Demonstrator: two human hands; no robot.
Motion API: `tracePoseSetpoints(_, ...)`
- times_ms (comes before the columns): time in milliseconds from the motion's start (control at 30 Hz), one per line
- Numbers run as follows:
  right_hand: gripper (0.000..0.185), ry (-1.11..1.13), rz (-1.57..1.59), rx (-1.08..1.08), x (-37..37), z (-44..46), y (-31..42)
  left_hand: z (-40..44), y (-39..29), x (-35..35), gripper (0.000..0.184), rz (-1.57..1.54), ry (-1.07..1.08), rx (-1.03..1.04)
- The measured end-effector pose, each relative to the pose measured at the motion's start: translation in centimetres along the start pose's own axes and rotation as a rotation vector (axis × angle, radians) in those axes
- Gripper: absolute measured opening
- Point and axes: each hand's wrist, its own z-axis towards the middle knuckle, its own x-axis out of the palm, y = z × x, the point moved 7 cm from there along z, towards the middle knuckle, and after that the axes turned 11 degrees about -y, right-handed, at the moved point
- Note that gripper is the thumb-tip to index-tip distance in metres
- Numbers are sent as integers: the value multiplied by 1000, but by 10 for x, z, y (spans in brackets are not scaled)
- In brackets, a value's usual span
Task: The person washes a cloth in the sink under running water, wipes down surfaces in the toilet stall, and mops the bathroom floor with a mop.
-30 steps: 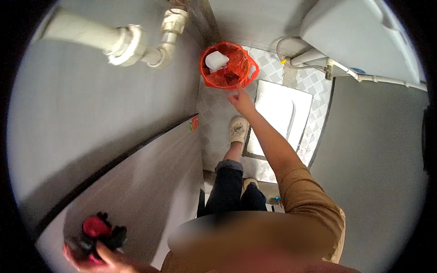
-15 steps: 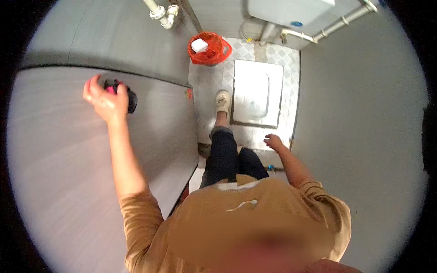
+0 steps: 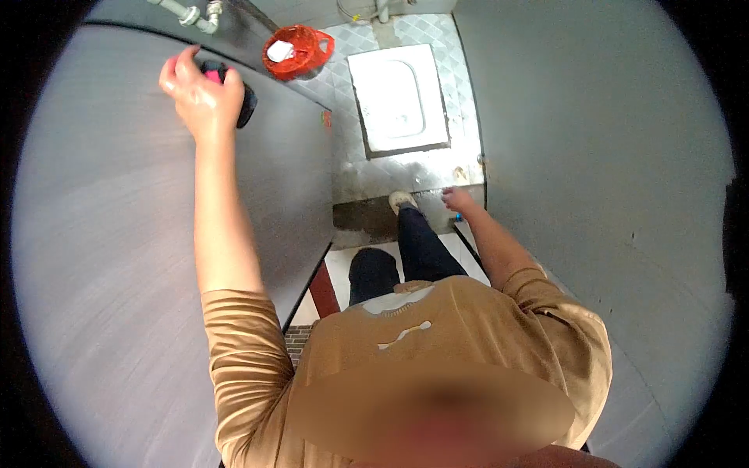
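Note:
My left hand (image 3: 204,100) is wrapped round a dark rounded object with a pink part (image 3: 212,76), held close to the grey partition panel (image 3: 148,195) at the upper left. Most of it is hidden by the fingers, so its kind cannot be made out; whether it touches the panel is unclear. My right hand (image 3: 456,199) hangs low near the right wall, above the wet threshold. Its fingers are loosely bent and slightly apart, with nothing seen in them.
A white squat toilet (image 3: 396,101) is set in the tiled floor ahead. Beside it stands a bin with a red bag (image 3: 292,58). White pipes (image 3: 195,15) run at the upper left. A grey wall (image 3: 593,171) closes the right side, and a dark step (image 3: 365,222) crosses the floor.
I have stepped back from the squat toilet, my foot now on the step. My left hand still holds the dark object and sits higher in view; the right hand has shifted slightly up and left.

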Motion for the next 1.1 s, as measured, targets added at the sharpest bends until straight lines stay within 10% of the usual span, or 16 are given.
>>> tracePoseSetpoints(267,24,-181,212,-131,24,49,-8,-86,-77,-58,67,-345,-19,226)
tracePoseSetpoints(400,22,-230,849,-81,15,-12,-3,-219,-70,-135,65,-578,-156,358)
tracePoseSetpoints(633,23,-88,1033,44,91,-128,-79,-365,22,-257,66,-527,117,204)
tracePoseSetpoints(867,39,64,1083,-304,100,-240,-44,-404,36,-361,65,-447,66,269)
tracePoseSetpoints(1100,61,62,1157,-459,77,-289,-7,-568,146,-414,60,-415,186,-179)
